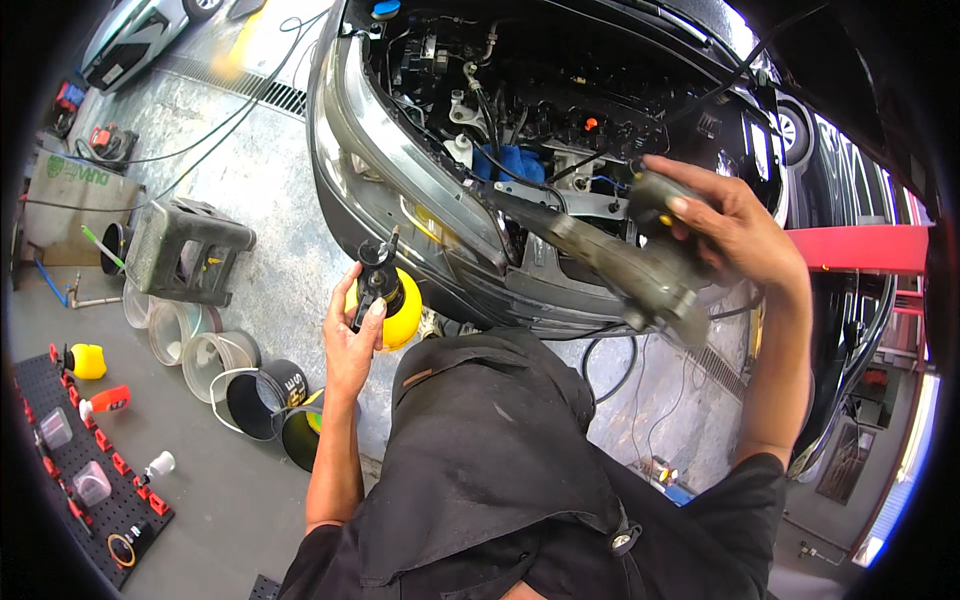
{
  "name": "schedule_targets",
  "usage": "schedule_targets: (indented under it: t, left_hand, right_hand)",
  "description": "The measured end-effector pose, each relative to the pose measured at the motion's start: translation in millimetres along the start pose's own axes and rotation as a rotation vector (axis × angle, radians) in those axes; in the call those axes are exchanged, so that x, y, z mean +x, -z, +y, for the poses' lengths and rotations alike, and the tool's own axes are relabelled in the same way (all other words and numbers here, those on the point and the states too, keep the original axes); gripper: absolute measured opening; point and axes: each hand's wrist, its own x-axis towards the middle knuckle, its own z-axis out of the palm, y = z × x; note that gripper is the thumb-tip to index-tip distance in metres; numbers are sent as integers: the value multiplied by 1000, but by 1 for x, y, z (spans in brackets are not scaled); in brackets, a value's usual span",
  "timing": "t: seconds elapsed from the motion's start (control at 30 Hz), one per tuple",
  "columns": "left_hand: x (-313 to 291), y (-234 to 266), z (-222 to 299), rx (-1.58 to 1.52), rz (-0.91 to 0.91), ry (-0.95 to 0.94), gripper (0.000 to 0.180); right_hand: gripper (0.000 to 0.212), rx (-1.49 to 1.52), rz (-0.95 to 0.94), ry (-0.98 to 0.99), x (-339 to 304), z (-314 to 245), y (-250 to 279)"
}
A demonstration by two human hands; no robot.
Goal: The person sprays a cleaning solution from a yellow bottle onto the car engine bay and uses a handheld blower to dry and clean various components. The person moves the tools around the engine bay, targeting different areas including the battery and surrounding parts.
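My left hand (351, 335) is closed around the black top of a yellow pump spray bottle (402, 318), in front of the car's headlight. The bottle's nozzle points up and away from me. My right hand (728, 222) grips the handle of a dark handheld blower (625, 262), blurred by motion. Its long nozzle reaches leftward over the front edge of the open engine bay (560, 110) of a black car. Inside the bay, a blue cloth (510, 163) lies behind the front crossbar. A black apron (490, 440) covers my front.
Several buckets (222, 365) and a grey step stool (190, 245) stand on the floor at left. A black pegboard (85, 490) with bottles is at lower left. Hoses (245, 125) cross the floor. A red beam (860, 248) extends beside my right arm.
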Motion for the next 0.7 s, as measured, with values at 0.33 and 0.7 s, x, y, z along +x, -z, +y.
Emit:
schedule_targets:
  t: [0.33,0.7]
  left_hand:
    - [50,51,20,-19,222,-118,56]
    - [198,190,-23,254,166,107,72]
  right_hand:
    - [53,86,40,78,31,-4,10]
    - [50,186,123,99,159,-88,-28]
